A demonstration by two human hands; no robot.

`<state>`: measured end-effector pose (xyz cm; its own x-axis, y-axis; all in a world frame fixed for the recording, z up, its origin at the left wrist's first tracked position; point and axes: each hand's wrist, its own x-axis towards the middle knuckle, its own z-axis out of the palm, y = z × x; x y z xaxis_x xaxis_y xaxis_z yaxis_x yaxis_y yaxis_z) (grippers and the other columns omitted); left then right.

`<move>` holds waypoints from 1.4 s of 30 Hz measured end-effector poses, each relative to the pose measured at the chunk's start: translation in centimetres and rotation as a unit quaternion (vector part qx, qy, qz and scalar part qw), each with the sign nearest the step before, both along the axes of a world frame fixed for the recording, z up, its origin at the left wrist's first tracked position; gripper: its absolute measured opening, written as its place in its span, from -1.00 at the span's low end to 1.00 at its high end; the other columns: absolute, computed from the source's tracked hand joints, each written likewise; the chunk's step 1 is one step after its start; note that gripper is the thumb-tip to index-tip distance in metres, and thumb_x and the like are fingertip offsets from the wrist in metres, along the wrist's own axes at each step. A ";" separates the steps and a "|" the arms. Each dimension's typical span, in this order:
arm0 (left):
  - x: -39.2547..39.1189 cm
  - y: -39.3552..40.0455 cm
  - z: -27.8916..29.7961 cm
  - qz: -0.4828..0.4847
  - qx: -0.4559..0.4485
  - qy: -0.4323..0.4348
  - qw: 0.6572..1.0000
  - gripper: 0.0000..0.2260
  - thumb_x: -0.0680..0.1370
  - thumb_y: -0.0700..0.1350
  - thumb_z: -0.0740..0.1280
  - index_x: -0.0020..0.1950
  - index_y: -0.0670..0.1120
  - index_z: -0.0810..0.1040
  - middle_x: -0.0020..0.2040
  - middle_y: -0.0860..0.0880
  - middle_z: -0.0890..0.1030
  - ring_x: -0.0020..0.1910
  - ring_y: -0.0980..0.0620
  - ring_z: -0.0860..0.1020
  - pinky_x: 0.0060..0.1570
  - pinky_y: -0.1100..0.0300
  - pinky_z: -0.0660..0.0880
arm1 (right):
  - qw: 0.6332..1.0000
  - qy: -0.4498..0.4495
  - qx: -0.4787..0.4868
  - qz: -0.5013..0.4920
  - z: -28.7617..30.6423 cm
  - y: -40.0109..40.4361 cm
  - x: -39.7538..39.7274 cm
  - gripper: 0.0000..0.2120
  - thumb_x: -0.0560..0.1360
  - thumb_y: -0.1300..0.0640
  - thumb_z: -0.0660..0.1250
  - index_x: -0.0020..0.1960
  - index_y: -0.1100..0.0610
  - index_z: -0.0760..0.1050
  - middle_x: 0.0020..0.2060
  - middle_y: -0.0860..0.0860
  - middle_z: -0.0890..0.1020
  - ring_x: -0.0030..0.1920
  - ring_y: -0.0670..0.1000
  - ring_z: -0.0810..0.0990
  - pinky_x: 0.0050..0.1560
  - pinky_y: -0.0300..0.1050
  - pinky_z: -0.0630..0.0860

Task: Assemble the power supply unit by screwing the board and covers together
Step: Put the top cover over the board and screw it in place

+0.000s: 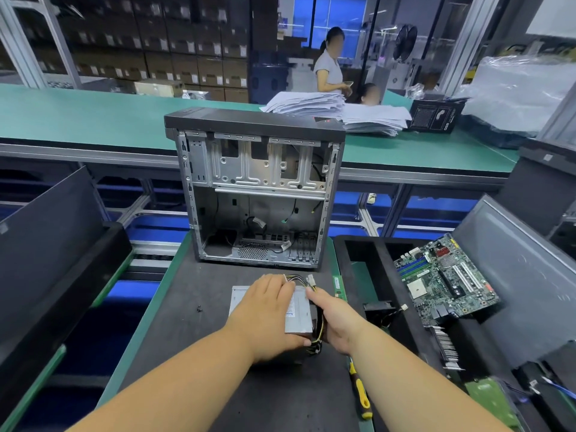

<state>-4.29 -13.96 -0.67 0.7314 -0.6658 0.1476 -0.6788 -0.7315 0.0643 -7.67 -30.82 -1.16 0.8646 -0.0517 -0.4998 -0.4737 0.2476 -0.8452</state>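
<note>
A silver power supply unit [299, 316] lies flat on the dark mat in front of me. My left hand [268, 316] lies across its top, fingers spread over the cover and thumb hooked at the near edge. My right hand [335, 322] grips the unit's right side, where a bundle of yellow and black cables [318, 335] runs. The cable ends with white connectors [310, 280] stick out past the far right corner. A few small dark screws [199, 309] lie on the mat to the left.
An open computer case [258, 188] stands upright just behind the unit. A yellow-and-black screwdriver [360, 391] lies under my right forearm. A black tray at right holds a motherboard [445, 280] and other parts. Dark panels stand at left and right.
</note>
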 end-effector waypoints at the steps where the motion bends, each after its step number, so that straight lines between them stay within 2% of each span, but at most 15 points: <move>1: -0.2 0.0 -0.1 0.005 0.009 -0.003 1.000 -0.02 0.33 0.54 0.12 0.56 -0.06 0.10 0.41 -0.01 0.21 0.46 -0.06 0.12 0.52 0.03 -0.02 | 1.000 -0.001 -0.008 -0.003 -0.2 0.1 0.1 -0.78 0.62 -0.01 0.25 0.20 0.04 0.56 0.13 0.13 0.66 0.14 0.17 0.63 0.08 0.09 0.56; 9: -0.3 0.2 -0.5 0.024 0.018 0.037 0.999 -0.02 0.34 0.55 0.04 0.61 0.02 -0.06 0.59 0.05 0.04 0.58 0.02 -0.12 0.54 -0.02 -0.25 | 0.997 0.010 -0.081 0.010 0.4 -0.2 0.9 -0.79 0.61 -0.01 0.27 0.16 0.06 0.57 0.08 0.08 0.68 -0.03 0.14 0.63 0.09 0.08 0.52; 12: -0.4 0.3 -0.7 0.034 0.017 0.044 0.998 0.00 0.32 0.56 -0.02 0.61 0.04 -0.13 0.62 0.08 -0.09 0.58 0.04 -0.22 0.53 -0.01 -0.29 | 0.992 0.022 -0.123 -0.023 1.0 -0.7 1.2 -0.66 0.62 -0.13 0.21 0.16 0.10 0.56 0.08 0.04 0.67 -0.13 0.08 0.59 0.18 0.08 0.47; 14: -0.5 0.3 -0.6 0.035 0.018 0.048 0.998 -0.02 0.36 0.55 0.03 0.62 0.04 -0.15 0.62 0.08 -0.13 0.58 0.05 -0.23 0.54 -0.01 -0.28 | 0.978 0.037 -0.205 -0.023 1.5 -1.2 1.5 -0.55 0.63 -0.15 0.17 0.31 0.17 0.47 0.19 0.13 0.61 -0.04 0.10 0.56 0.17 0.04 0.45; 17: -0.5 0.3 -0.2 0.030 0.025 0.051 0.998 -0.03 0.39 0.53 0.08 0.62 0.03 -0.13 0.62 0.08 -0.08 0.59 0.04 -0.19 0.54 0.01 -0.27 | 0.890 0.070 -0.450 -0.023 2.0 -1.9 1.4 -0.36 0.60 -0.16 0.21 0.53 0.17 0.15 0.41 0.19 0.31 0.32 0.21 0.39 0.22 0.03 0.39; 18: -0.5 0.2 -0.1 0.028 0.030 0.052 0.998 -0.03 0.39 0.53 0.08 0.62 0.02 -0.13 0.62 0.07 -0.08 0.59 0.04 -0.18 0.54 0.02 -0.27 | 0.863 0.040 -0.501 -0.049 2.1 -1.9 0.9 -0.38 0.58 -0.12 0.25 0.52 0.13 0.16 0.40 0.15 0.29 0.35 0.21 0.34 0.21 0.03 0.38; 20: -0.5 0.2 0.2 0.027 0.037 0.053 0.998 -0.03 0.40 0.52 0.09 0.62 0.00 -0.13 0.62 0.06 -0.07 0.59 0.04 -0.17 0.54 0.03 -0.27 | 0.819 -0.071 -0.565 -0.071 2.5 -1.5 0.1 -0.61 0.55 -0.03 0.31 0.34 0.03 0.39 0.25 0.04 0.38 0.29 0.14 0.35 0.17 0.00 0.38; 23: -0.6 0.2 0.7 0.024 0.046 0.056 0.997 -0.03 0.41 0.51 0.12 0.62 -0.02 -0.11 0.62 0.05 -0.07 0.59 0.03 -0.16 0.54 0.03 -0.25 | 0.732 -0.113 -0.672 -0.014 3.0 -0.6 -1.0 -0.90 0.53 -0.05 0.29 -0.01 -0.14 0.57 0.02 -0.14 0.41 0.16 0.03 0.33 0.09 -0.05 0.34; 24: -0.6 0.2 0.7 0.022 0.047 0.062 0.997 -0.03 0.41 0.50 0.13 0.62 -0.02 -0.12 0.62 0.04 -0.07 0.59 0.02 -0.16 0.54 0.04 -0.26 | 0.735 -0.120 -0.667 0.010 3.1 -0.2 -1.1 -0.89 0.52 -0.05 0.29 -0.04 -0.13 0.59 -0.02 -0.15 0.44 0.12 0.01 0.36 0.08 -0.07 0.35; 27: -0.3 0.2 1.0 0.020 0.047 0.085 0.995 0.00 0.39 0.52 0.10 0.62 -0.03 -0.15 0.62 0.03 -0.10 0.59 0.03 -0.19 0.51 0.08 -0.30 | 0.851 -0.102 -0.514 0.033 3.4 0.9 -1.2 -0.95 0.49 0.01 0.36 -0.05 -0.08 0.54 -0.13 -0.16 0.57 -0.10 -0.15 0.53 -0.13 -0.29 0.41; 29: 0.0 0.3 1.3 0.021 0.037 0.105 0.994 -0.04 0.42 0.49 0.09 0.62 -0.03 -0.13 0.62 0.03 -0.10 0.59 0.05 -0.16 0.51 0.11 -0.29 | 0.889 -0.072 -0.452 0.014 3.3 1.2 -1.0 -0.89 0.47 0.00 0.42 -0.09 -0.07 0.49 -0.20 -0.16 0.59 -0.20 -0.19 0.54 -0.28 -0.36 0.35; 33: 0.2 0.9 1.9 0.066 -0.042 0.149 0.986 -0.44 0.65 0.22 0.02 0.61 0.08 0.04 0.61 0.03 0.06 0.59 0.07 -0.04 0.51 0.17 -0.22 | 0.913 -0.033 -0.406 -0.013 3.6 1.4 -0.5 -0.86 0.45 0.03 0.47 -0.13 -0.04 0.49 -0.17 -0.11 0.63 -0.18 -0.06 0.62 -0.33 -0.29 0.44; 36: 0.0 2.2 1.8 0.182 -0.103 0.130 0.969 -0.56 0.67 0.14 0.04 0.56 0.15 0.22 0.57 -0.01 0.20 0.55 0.00 0.12 0.53 0.13 -0.02 | 0.918 -0.015 -0.396 -0.012 3.7 1.3 -0.2 -0.87 0.44 0.07 0.48 -0.13 0.01 0.53 -0.18 -0.05 0.66 -0.25 -0.05 0.64 -0.46 -0.30 0.42; 39: 0.0 4.1 1.7 0.362 -0.206 0.174 0.892 -0.52 0.58 0.19 0.24 0.44 0.02 0.40 0.42 -0.04 0.38 0.36 -0.08 0.39 0.26 0.09 0.36 | 0.919 0.006 -0.393 -0.010 3.5 1.0 0.0 -0.87 0.42 0.04 0.50 -0.14 0.08 0.61 -0.33 -0.03 0.65 -0.46 -0.08 0.50 -0.50 -0.30 0.38; 42: -0.1 5.2 2.0 0.419 -0.277 0.251 0.828 -0.72 0.50 0.17 0.38 0.07 0.02 0.52 0.12 0.00 0.59 0.03 -0.05 0.53 -0.04 0.14 0.41 | 0.926 0.053 -0.372 -0.037 3.4 1.0 0.1 -0.80 0.39 -0.02 0.54 -0.25 0.09 0.63 -0.35 0.05 0.68 -0.43 0.00 0.53 -0.36 -0.21 0.49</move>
<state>-4.35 -8.81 1.35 0.9639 0.1738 -0.2019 0.2653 -0.6963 0.6670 -7.54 -29.84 2.19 0.7931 -0.4726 -0.3842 -0.5690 -0.3501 -0.7441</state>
